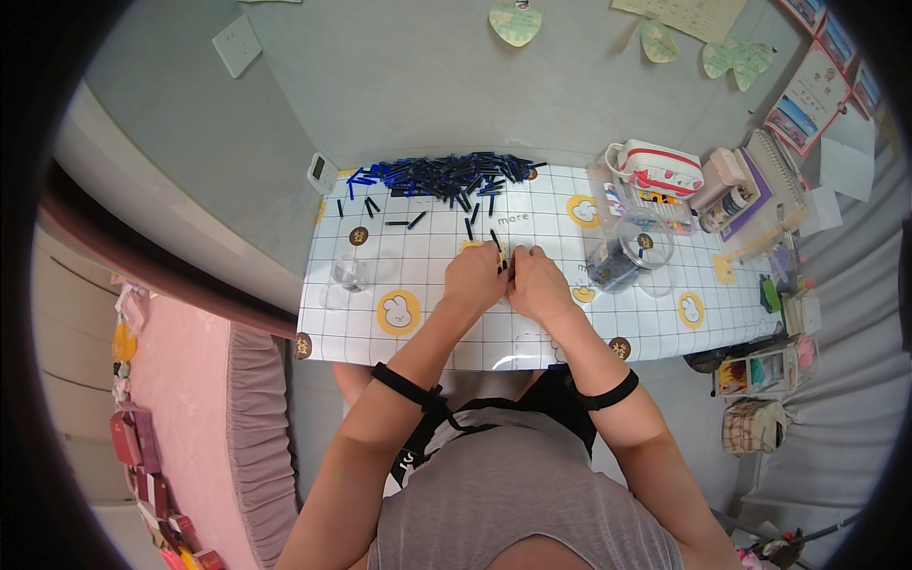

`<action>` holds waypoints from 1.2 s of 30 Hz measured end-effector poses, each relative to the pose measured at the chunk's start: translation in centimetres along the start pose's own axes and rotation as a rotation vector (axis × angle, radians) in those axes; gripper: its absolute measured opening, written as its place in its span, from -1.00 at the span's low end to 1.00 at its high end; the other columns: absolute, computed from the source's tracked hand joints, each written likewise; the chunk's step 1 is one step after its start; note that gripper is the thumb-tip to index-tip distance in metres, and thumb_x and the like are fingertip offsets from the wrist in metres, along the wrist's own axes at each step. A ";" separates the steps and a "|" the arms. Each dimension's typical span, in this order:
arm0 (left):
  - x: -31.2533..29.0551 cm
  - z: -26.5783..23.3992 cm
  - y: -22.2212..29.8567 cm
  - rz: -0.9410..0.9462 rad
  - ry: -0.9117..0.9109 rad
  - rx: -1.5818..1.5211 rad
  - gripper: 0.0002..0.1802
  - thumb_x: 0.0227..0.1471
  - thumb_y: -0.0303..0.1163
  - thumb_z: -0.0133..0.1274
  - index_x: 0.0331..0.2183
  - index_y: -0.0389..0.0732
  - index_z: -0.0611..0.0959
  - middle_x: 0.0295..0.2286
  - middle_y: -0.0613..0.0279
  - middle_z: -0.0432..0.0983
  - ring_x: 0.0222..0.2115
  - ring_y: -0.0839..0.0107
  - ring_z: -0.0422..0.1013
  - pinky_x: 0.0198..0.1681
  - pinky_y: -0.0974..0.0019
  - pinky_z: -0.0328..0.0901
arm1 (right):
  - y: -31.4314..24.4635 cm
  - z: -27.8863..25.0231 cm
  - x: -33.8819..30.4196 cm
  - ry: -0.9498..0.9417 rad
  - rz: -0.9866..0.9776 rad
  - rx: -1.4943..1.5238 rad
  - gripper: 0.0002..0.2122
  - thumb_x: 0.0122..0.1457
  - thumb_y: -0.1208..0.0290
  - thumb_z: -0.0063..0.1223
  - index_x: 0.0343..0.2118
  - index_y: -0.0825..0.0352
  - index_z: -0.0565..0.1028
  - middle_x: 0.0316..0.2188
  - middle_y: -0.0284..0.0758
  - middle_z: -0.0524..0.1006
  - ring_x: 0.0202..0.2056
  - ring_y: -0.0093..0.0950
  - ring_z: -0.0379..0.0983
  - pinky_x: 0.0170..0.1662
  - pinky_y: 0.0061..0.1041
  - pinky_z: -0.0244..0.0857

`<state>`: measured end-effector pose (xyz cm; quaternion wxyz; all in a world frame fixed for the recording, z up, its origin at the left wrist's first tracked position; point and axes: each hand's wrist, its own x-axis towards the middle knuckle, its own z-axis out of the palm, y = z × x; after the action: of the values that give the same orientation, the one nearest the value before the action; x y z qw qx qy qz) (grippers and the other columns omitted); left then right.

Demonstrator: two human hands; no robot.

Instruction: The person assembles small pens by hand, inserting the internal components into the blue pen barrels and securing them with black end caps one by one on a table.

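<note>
My left hand (472, 279) and my right hand (539, 285) meet over the middle of the table, fingers bent and pinched together. A small dark tube (503, 267), looking like an ink cartridge, shows at the left fingertips. Whatever my right fingers grip is hidden. Another dark tube (495, 239) lies just beyond the left hand. Farther back spreads a large pile of slim blue-black tubes (446, 174), with several loose ones in front of it. To the right of my hands, a clear jar (616, 265) contains many dark pieces.
A small clear cup (350, 274) stands at the left on the gridded tabletop (475, 328). Back right are a red-and-white pouch (662, 169), a tray of coloured items (655, 211), and notebooks (774, 166). A wall rises behind the table; a pink bed (185, 380) lies left.
</note>
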<state>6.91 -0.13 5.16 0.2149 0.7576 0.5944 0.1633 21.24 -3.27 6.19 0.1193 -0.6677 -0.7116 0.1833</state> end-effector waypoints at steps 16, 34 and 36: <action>-0.1 0.2 -0.5 0.101 -0.092 -0.034 -0.69 0.02 -0.35 0.46 -0.20 -0.22 0.74 -0.29 0.09 0.75 -0.23 0.08 0.67 -0.12 0.08 0.54 | 3.8 -1.8 -0.9 -0.042 -0.042 0.025 -0.71 0.07 0.54 0.32 -0.13 0.36 0.55 -0.09 -0.04 0.58 -0.02 -0.01 0.59 0.02 -0.11 0.54; -1.9 -0.9 -2.6 0.268 -0.020 -0.112 -0.84 0.02 -0.48 0.42 -0.28 -0.23 0.83 -0.35 0.06 0.74 -0.31 0.10 0.65 -0.18 0.15 0.52 | 4.5 -1.6 -0.9 0.037 0.014 -0.066 -0.86 0.08 0.55 0.35 -0.26 0.32 0.72 -0.25 -0.06 0.72 -0.18 -0.01 0.68 -0.07 -0.09 0.57; -3.2 -0.7 -3.5 0.248 0.032 -0.282 -0.82 0.05 -0.49 0.41 -0.24 -0.24 0.83 -0.35 0.07 0.74 -0.31 0.16 0.66 -0.20 0.19 0.52 | 4.9 -1.2 -1.3 0.120 -0.122 0.129 -0.85 0.14 0.55 0.37 -0.21 0.35 0.71 -0.28 -0.10 0.73 -0.23 -0.14 0.70 -0.11 -0.20 0.58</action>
<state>2.90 -2.44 4.00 0.2874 0.7848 0.4710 0.2823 26.25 -4.28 5.31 0.2153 -0.6237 -0.7294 0.1806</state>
